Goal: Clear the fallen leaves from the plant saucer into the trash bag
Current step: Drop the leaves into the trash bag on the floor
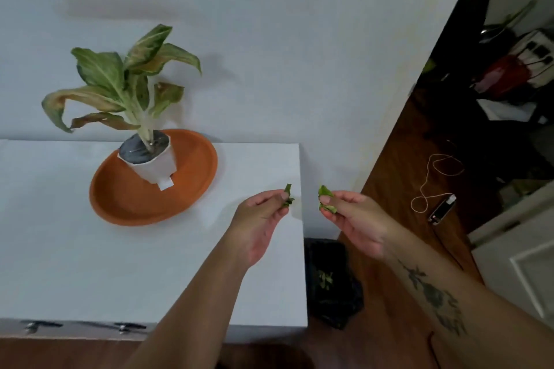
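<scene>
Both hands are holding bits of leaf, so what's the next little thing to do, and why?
Probably lower both hands toward the black trash bag on the floor and let go. The left hand and right hand each pinch a leaf piece, the orange saucer looks clear, and the bag sits just below them.

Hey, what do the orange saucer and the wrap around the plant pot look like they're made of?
The saucer looks like matte terracotta-coloured plastic or glazed clay: smooth, even orange, no shine; I cannot tell which. The pot wrap looks like white paper: creased, with a folded tab at its base.
</scene>
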### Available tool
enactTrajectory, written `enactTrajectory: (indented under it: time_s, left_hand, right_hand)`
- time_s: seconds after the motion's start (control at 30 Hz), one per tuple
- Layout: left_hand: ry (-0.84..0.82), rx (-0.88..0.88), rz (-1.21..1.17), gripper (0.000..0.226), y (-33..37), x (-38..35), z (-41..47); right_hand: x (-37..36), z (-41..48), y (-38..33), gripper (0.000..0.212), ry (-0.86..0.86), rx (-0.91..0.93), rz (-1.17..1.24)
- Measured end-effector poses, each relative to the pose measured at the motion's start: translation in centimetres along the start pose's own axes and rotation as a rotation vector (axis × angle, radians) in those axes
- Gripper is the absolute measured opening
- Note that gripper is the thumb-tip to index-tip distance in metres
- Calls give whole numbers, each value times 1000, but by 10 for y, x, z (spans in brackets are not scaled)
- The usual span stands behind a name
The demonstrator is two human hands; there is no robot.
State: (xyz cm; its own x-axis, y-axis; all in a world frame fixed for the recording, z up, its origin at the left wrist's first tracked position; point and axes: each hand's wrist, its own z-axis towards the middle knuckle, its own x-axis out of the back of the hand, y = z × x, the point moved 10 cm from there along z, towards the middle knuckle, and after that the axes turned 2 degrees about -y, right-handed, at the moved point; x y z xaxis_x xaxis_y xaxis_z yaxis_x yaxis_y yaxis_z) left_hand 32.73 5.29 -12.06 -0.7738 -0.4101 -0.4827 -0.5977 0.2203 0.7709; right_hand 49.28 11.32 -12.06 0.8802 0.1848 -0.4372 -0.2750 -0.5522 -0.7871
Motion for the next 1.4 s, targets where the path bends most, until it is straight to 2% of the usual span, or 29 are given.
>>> enactTrajectory:
  time_s: [0.17, 0.3, 0.43, 0.57, 0.7, 0.83, 1.03, 1.17, 1.33, 1.4]
  left_hand:
    - [17, 48, -11, 15, -45, -50, -2]
    - [59, 58, -42, 24, -67, -64, 7]
    - [102, 75, -51, 9, -85, -70, 16]
    - [115, 103, -42, 6, -104, -72, 30]
    - [184, 109, 154, 4, -126, -60, 55]
    - [293, 170, 317, 9, -166, -40, 74]
    - [433, 269, 451, 8, -242, -15, 103]
    - [500, 319, 559, 7, -292, 12, 126]
    - [520, 370, 679, 27, -349, 43, 163]
    - [522, 369, 707, 25, -368, 51, 178]
  right_hand:
    - [56, -15, -20, 20, 13, 8, 24]
    - [80, -15, -22, 14, 28, -7, 41]
    - [97, -9, -16, 26, 53, -42, 46]
    - [115, 2, -11, 35, 98, -48, 57]
    - [138, 22, 2, 17, 156, -69, 17]
    - [168, 42, 35, 2, 227, -130, -14]
    - [230, 79, 94, 7, 349, -263, -75]
    - [269, 112, 145, 9, 370, -346, -146]
    - [305, 149, 214, 11, 348, -457, -185]
    - [316, 165, 242, 16, 338, -485, -187]
